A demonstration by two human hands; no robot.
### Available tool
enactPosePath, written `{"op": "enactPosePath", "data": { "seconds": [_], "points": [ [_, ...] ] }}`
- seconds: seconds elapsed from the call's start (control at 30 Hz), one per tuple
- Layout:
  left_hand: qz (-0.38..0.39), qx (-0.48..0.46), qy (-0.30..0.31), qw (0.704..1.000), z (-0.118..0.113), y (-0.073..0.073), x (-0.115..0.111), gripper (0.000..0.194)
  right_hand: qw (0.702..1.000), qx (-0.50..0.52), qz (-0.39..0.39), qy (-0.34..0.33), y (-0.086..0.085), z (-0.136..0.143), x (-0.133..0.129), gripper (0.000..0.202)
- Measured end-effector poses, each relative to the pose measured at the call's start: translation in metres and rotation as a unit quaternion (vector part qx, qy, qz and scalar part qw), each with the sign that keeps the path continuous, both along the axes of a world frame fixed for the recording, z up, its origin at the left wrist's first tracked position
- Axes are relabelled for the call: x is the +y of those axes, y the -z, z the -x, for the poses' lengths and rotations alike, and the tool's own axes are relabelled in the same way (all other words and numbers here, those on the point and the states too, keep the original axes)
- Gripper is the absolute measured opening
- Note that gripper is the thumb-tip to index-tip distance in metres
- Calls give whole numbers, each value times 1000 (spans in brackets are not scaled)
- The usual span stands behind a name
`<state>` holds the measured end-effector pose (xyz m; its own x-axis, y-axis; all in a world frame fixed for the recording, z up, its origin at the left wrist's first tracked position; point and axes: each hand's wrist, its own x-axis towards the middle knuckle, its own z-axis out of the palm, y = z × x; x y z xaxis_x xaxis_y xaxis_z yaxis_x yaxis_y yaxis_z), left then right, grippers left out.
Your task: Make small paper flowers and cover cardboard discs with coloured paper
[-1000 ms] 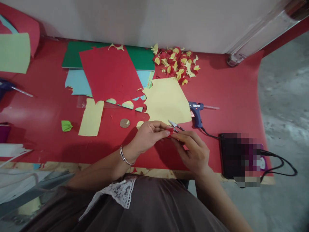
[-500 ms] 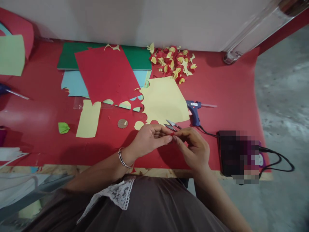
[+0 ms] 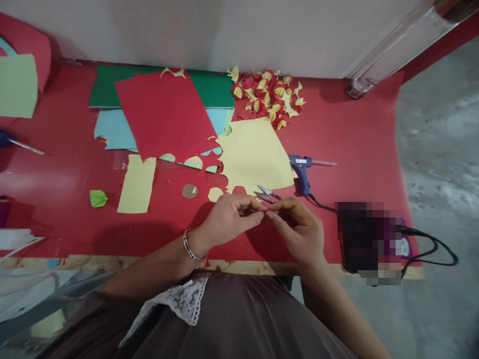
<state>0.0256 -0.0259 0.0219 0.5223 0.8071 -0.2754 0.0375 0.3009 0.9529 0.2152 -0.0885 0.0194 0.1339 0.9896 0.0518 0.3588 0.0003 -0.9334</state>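
Red piece point(image 3: 266, 209) looks tiny and thin to me, mostly hidden between the fingertips, just in front of the snips point(image 3: 266, 193). My left hand point(image 3: 234, 217) and right hand point(image 3: 301, 230) both pinch it, fingers curled, tips meeting. Beyond lie the yellow sheet point(image 3: 254, 154) and glue gun point(image 3: 302, 174).

Open red tabletop point(image 3: 359, 139) right of glue gun point(image 3: 302, 175); snips point(image 3: 266, 193) obstruct just beyond fingers point(image 3: 255, 218); cord point(image 3: 319, 203) bars gap below gun.

The yellow sheet's point(image 3: 256, 157) edge is concealing the glue gun's point(image 3: 302, 174) nozzle; pixelation is obscuring the dark object point(image 3: 359, 234); the left frame edge is cropping the light green sheet point(image 3: 17, 86).
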Motion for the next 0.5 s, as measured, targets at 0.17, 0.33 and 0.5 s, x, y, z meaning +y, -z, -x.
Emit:
{"op": "enactPosePath", "data": {
  "seconds": [0.17,0.33,0.5],
  "points": [
    [-119,66,18,991,2,-2,-1,13,999,26,30,-7,1,-2,0,13],
    [-131,75,32,988,2,-6,0,10,997,67,48,1,-1,-2,2,14],
    [-88,47,54,993,1,-2,3,12,994,87,69,2,-2,-2,1,17]
  ]
}}
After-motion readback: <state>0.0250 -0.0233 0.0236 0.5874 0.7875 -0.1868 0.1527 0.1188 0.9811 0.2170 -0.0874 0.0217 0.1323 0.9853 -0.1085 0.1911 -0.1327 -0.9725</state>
